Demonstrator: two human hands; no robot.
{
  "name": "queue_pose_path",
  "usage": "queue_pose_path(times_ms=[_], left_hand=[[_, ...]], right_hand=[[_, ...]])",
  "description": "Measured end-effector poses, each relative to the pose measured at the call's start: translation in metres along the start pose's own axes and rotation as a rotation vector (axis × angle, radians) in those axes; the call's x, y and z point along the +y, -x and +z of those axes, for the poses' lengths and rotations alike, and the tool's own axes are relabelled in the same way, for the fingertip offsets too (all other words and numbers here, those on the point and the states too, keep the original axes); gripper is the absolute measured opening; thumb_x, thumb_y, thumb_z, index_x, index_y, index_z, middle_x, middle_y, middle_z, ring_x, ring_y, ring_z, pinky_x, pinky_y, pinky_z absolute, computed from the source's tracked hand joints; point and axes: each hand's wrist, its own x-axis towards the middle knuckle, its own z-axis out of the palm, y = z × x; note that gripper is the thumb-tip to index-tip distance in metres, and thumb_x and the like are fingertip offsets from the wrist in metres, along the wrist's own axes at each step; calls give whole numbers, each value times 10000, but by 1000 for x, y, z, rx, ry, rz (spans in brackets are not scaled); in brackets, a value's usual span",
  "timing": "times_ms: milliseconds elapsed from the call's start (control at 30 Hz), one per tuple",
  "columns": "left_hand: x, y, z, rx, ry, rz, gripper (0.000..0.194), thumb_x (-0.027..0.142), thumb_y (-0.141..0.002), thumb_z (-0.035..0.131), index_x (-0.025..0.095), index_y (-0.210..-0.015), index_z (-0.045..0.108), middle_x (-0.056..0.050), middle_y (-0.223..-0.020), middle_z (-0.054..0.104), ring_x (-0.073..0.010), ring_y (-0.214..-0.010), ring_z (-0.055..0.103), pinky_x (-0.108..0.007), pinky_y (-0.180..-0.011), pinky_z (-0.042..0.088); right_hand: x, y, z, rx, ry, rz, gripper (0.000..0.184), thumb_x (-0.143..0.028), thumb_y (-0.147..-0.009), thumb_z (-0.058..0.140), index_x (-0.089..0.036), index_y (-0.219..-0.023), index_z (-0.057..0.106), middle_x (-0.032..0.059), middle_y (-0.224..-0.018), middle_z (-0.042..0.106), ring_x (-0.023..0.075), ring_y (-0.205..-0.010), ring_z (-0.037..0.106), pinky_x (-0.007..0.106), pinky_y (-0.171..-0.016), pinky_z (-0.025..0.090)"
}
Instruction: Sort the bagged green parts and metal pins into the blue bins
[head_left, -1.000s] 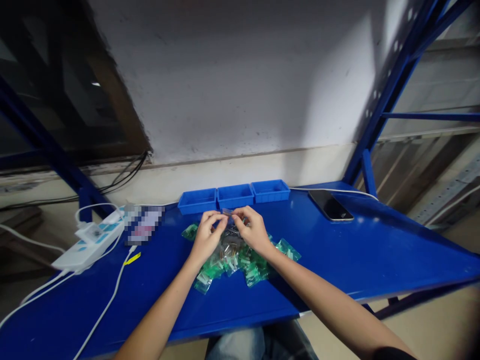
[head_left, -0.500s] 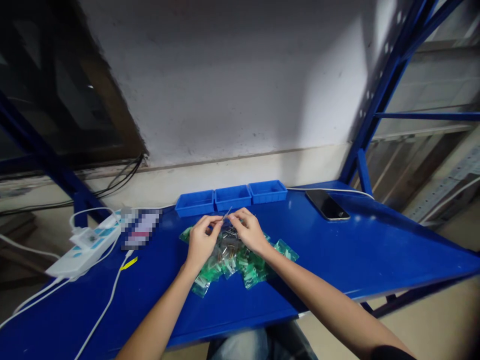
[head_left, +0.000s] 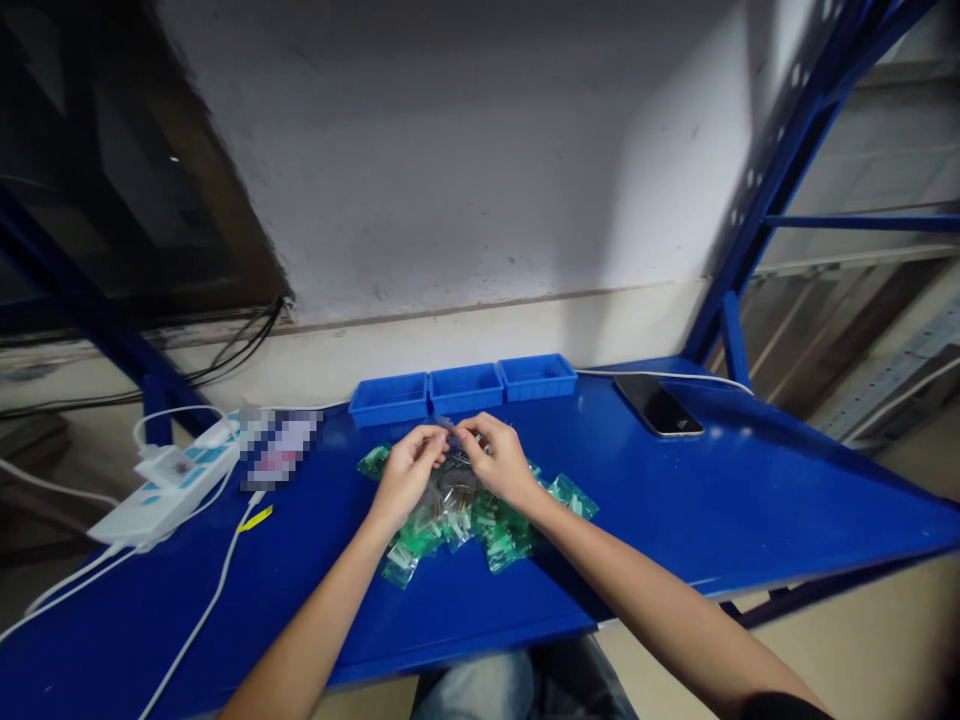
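Note:
Above a pile of small clear plastic packets (head_left: 499, 545), my left hand (head_left: 409, 468) and my right hand (head_left: 501, 462) meet with fingertips almost touching. Both are closed in a pinch on a small grey, thin piece (head_left: 448, 427), perhaps see-through; its exact kind is too small to make out. Green and whitish strips show inside many of the packets. Under my hands lie greyish packets (head_left: 457, 492) with thin metal pins or rods in them, partly hidden by my fingers.
Three blue trays (head_left: 465, 390) stand in a row at the back of the blue table (head_left: 675, 510). A dark phone (head_left: 658, 405) lies to the right. On the left are a white power strip (head_left: 161, 490), cables and a blurred-out device (head_left: 281, 450).
A thin pointed end that stuck up between my fingertips no longer shows; a wider grey piece shows there now. My hands have drawn slightly closer together.

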Motion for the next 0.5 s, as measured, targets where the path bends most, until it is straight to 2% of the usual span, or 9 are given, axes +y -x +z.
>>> queue_pose_path(times_ms=[167, 233, 300, 333, 400, 500], left_hand=[[3, -2, 1, -68, 359, -286, 476, 561, -779, 558, 108, -909, 626, -26, -682, 595, -97, -583, 524, -199, -548, 383], [4, -3, -1, -114, 416, -399, 552, 618, -776, 516, 91, -893, 633, -43, -675, 606, -99, -569, 532, -200, -536, 383], [4, -4, -3, -137, 429, -481, 538, 615, -770, 524, 91, -832, 629, -46, -660, 605, -97, -549, 527, -200, -523, 379], [4, -4, -4, -133, 428, -484, 481, 576, -763, 563, 101, -808, 620, -38, -656, 601, -92, -542, 520, -197, -520, 376], [2, -4, -5, -109, 397, -406, 334, 450, -738, 648, 125, -801, 600, -11, -665, 590, -83, -544, 509, -192, -524, 372], [0, -3, -5, -17, 169, -146, 225, 325, -747, 647, 159, -881, 573, 6, -726, 592, -100, -610, 533, -203, -569, 396]], right_hand=[[1, -2, -5, 11, 69, -75, 159, -194, -855, 469, -175, -803, 618, 26, -750, 595, 141, -698, 544, 248, -626, 425], [1, 0, -5, -10, 134, -151, 157, -176, -863, 456, -173, -827, 608, 36, -767, 583, 157, -747, 539, 269, -677, 434], [0, 2, -5, -61, 226, -256, 175, -168, -876, 436, -168, -873, 611, 65, -845, 573, 177, -820, 526, 293, -731, 438], [0, 3, -4, -88, 276, -303, 187, -171, -882, 429, -168, -893, 616, 82, -898, 563, 187, -857, 516, 306, -751, 438], [-1, 5, -4, -121, 359, -352, 207, -184, -890, 424, -173, -913, 630, 108, -995, 531, 206, -916, 494, 327, -775, 438], [-3, 6, -2, -114, 379, -314, 200, -235, -887, 463, -174, -916, 652, 121, -1053, 497, 224, -971, 472, 354, -816, 430]])
